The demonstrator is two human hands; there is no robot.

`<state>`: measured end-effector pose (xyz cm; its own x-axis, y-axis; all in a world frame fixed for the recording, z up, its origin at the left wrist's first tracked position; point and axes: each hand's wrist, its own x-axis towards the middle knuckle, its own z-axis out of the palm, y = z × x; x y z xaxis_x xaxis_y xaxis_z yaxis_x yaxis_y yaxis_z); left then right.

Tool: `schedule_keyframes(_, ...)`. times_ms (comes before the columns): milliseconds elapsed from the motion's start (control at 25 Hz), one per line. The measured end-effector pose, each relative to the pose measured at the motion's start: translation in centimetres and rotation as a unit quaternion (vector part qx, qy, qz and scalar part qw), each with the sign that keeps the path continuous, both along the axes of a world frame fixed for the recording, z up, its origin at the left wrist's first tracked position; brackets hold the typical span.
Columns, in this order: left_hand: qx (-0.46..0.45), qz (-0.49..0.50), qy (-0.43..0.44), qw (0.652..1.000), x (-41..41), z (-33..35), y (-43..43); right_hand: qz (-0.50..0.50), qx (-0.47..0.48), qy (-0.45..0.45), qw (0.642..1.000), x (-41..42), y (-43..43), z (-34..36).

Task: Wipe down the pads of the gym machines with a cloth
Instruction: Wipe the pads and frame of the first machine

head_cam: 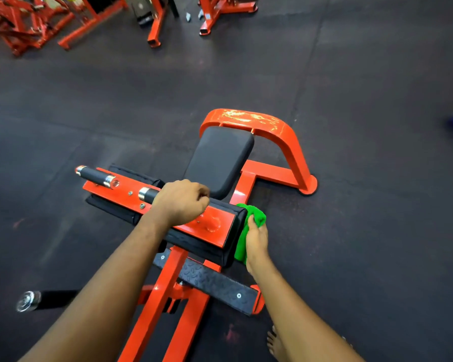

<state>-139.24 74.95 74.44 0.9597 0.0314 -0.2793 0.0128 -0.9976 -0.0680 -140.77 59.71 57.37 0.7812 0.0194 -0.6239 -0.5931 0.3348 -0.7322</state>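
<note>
We see bright, even light; glare streaks the orange arch [246, 117] beyond the grip of our left hand [181, 199]. Corners blur and bow.

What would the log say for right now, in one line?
left hand: grips handle | right hand: holds green cloth on pad end

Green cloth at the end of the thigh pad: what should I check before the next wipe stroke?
1. Right hand grips the green cloth: ok.
2. Cloth pressed against the end of the thigh pad: ok.
3. Left hand grips the handle on top of the machine: ok.
4. Seat pad already wiped: cannot tell.
5. Bare foot on the floor, apart from the footplate: ok.
</note>
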Motion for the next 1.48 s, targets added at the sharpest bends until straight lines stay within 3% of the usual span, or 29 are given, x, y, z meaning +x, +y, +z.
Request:
schedule_keyframes(120,-0.02,0.004,-0.036,0.999,-0.3,-0.2,0.2,0.028,-0.015,0.044,0.999,3.9,0.7,-0.8)
schedule_keyframes(240,-0.067,0.035,-0.043,0.996,-0.3,-0.2,0.4,0.029,-0.013,0.072,0.997,2.6,-0.7,-0.3)
schedule_keyframes(440,-0.177,0.176,-0.035,0.968,0.8,-0.3,0.4,0.127,0.037,0.13,0.983,5.1,-2.1,-1.5)
schedule_keyframes(560,-0.066,0.244,-0.026,0.967,1.3,-1.2,-0.4,0.178,0.053,0.144,0.972,9.4,0.1,-2.2)
schedule_keyframes(680,0.045,0.288,-0.025,0.956,1.5,-1.9,-0.9,0.347,0.076,0.228,0.907,9.9,0.0,-2.9)
schedule_keyframes(800,0.107,0.352,-0.031,0.929,1.8,-1.7,-1.7,0.498,0.064,0.252,0.827,12.5,-0.7,-3.4)
schedule_keyframes(960,0.125,0.416,-0.02,0.9,2.2,-1.3,-2.3,0.543,0.093,0.276,0.788,15.5,2.8,-2.7)
schedule_keyframes(1160,0.12,0.439,-0.016,0.89,2.6,-1.1,-2.3,0.644,0.069,0.33,0.686,13.1,2.4,-3.7)
schedule_keyframes(1400,0.116,0.455,-0.031,0.882,2.7,-1.0,-2.2,0.622,0.096,0.307,0.714,15.8,11.7,-4.0)
schedule_keyframes(1480,0.114,0.453,-0.019,0.884,2.8,-0.9,-2.1,0.64,0.104,0.324,0.689,14.8,11.2,-4.6)
